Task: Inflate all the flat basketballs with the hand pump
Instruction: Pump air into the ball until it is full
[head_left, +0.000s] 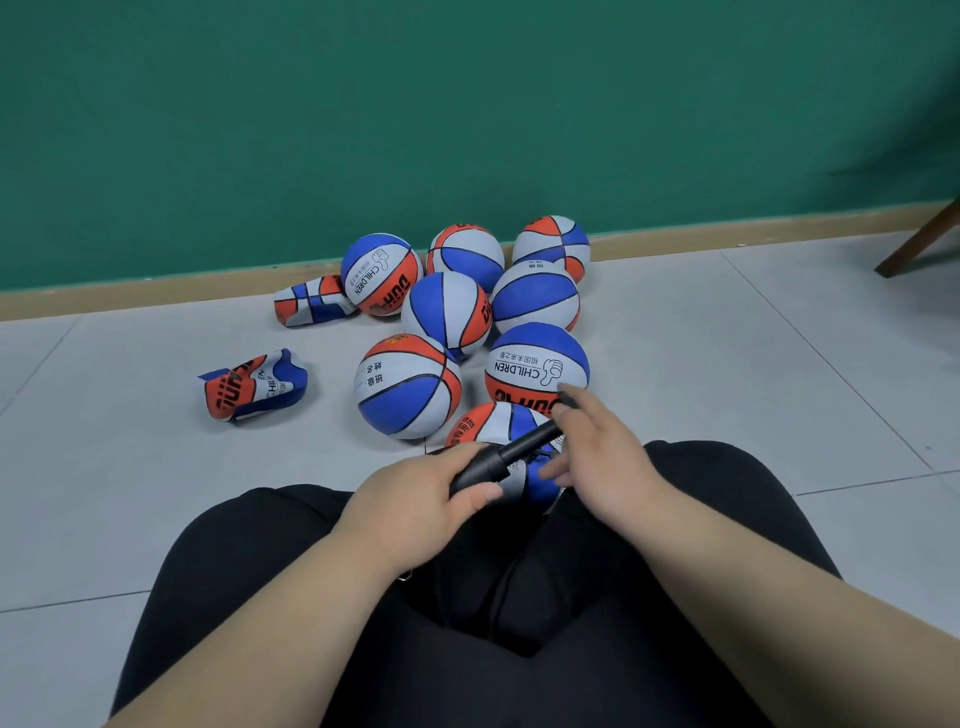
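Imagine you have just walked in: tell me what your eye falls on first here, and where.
A cluster of round blue, white and orange basketballs sits on the floor by the green wall, with two flat basketballs crumpled to its left. Nearer, the left hand grips a black hand pump over another ball at the knees, the right hand at the pump's far end.
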